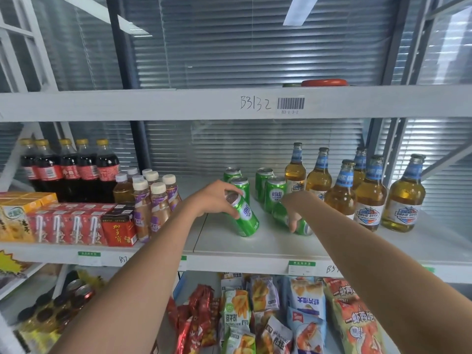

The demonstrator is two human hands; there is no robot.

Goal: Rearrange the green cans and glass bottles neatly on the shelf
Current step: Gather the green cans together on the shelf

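On the white middle shelf [255, 246], my left hand [217, 198] grips the top of a tilted green can [244, 218] whose base rests on the shelf. My right hand [293, 208] is closed over another green can [302, 226] that lies on its side. Behind them stand upright green cans: two on the left [236, 180] and two on the right [273, 194]. Several glass beer bottles [369, 192] with blue neck labels stand in a loose cluster on the right of the shelf.
Cola bottles [69, 169], small white-capped drink bottles [153, 200] and red drink cartons [76, 223] fill the shelf's left part. Snack bags [281, 315] lie on the shelf below. The upper shelf beam [178, 103] runs overhead. Blinds behind glass close off the back.
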